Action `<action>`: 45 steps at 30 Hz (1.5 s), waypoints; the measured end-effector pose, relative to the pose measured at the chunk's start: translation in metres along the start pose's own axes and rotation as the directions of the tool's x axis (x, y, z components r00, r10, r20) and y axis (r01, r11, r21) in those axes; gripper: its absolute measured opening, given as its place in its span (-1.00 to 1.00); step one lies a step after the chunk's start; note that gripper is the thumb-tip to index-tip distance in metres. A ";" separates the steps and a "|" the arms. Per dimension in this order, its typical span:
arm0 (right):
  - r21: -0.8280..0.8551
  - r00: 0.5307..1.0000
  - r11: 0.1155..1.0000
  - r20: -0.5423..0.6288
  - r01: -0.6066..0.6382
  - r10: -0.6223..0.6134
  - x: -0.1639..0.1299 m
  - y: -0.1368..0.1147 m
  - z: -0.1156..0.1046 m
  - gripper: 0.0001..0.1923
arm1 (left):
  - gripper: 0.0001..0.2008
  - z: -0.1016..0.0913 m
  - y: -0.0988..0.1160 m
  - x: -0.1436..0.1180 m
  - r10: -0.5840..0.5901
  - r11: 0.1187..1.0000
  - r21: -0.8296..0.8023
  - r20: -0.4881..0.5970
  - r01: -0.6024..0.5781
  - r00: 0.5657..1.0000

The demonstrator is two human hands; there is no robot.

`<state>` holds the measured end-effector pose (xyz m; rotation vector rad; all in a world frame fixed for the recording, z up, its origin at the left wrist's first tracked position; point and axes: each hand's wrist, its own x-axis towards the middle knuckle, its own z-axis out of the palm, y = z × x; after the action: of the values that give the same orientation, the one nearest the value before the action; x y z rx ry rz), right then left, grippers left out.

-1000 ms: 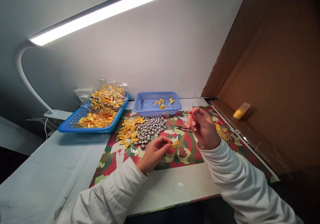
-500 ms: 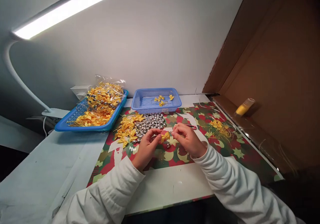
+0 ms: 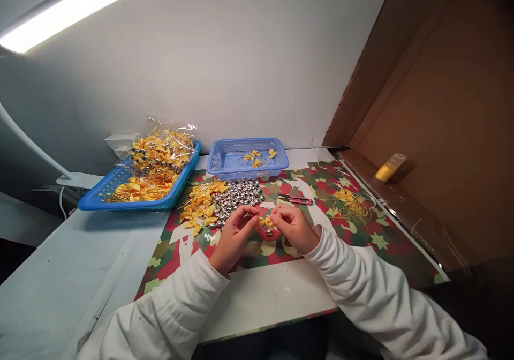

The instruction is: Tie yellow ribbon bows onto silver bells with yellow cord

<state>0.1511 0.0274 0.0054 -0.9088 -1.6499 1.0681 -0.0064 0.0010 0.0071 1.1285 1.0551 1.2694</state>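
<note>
Between my two hands is a small yellow ribbon bow (image 3: 265,222), with a silver jingle bell (image 3: 269,232) just below it. My left hand (image 3: 237,232) pinches the bow's left side between thumb and fingertips. The right side of the bow is at the fingertips of my right hand (image 3: 295,226), which are closed on it; any thread there is too fine to make out. Just beyond my hands lies a heap of silver jingle bells (image 3: 241,196), and left of it a pile of yellow ribbon bows (image 3: 199,203). Thread snips (image 3: 300,200) with pink handles rest behind my right hand.
At the left stands a blue basket (image 3: 90,202) with loose and bagged bows. A second, lighter blue basket (image 3: 248,173) at the back holds several bows. Tangled yellow thread (image 3: 353,204) lies on the right. A yellow thread spool (image 3: 389,168) sits near the cardboard wall (image 3: 437,108).
My right hand has moved left, closer to my left hand, and its fingertips now meet the bow. The thread snips show more fully. The whole view has shifted slightly.
</note>
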 end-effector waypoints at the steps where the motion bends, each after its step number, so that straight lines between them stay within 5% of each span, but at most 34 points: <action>1: -0.011 1.000 1.000 -0.018 0.018 -0.018 0.000 -0.001 0.001 -0.64 | -0.80 0.000 0.000 0.000 -0.004 1.000 -0.003 0.001 0.004 1.000; 7: -0.039 0.992 0.995 -0.081 0.090 -0.093 -0.002 -0.004 0.002 -0.65 | -0.76 0.003 0.003 -0.001 -0.017 0.999 -0.047 0.003 0.017 1.000; 15: -0.099 0.986 0.986 -0.079 0.137 -0.145 -0.004 -0.002 0.003 -0.66 | -0.67 -0.003 -0.002 0.001 -0.310 0.932 -0.162 0.112 0.325 0.944; 21: -0.112 0.983 0.984 -0.107 0.136 -0.148 -0.004 -0.001 0.004 -0.66 | -0.74 -0.004 -0.003 0.001 -0.381 0.884 -0.216 0.185 0.415 0.906; 26: -0.045 0.992 0.996 -0.088 0.083 -0.086 -0.004 -0.003 0.001 -0.64 | -0.75 -0.003 -0.002 0.001 -0.328 0.923 -0.184 0.079 0.337 0.942; 32: 0.107 1.000 0.994 0.028 -0.010 0.007 -0.005 -0.005 -0.001 -0.63 | -0.73 -0.002 0.001 -0.001 -0.121 0.992 -0.042 -0.031 0.120 0.992; 45: 0.119 1.000 0.993 0.013 0.016 -0.018 -0.008 -0.006 0.001 -0.64 | -0.73 0.000 0.001 -0.002 -0.074 0.997 -0.041 -0.045 0.072 0.996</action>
<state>0.1522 0.0180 0.0089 -0.8100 -1.5846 1.1510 -0.0070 -0.0008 0.0079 1.0256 1.0918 1.2588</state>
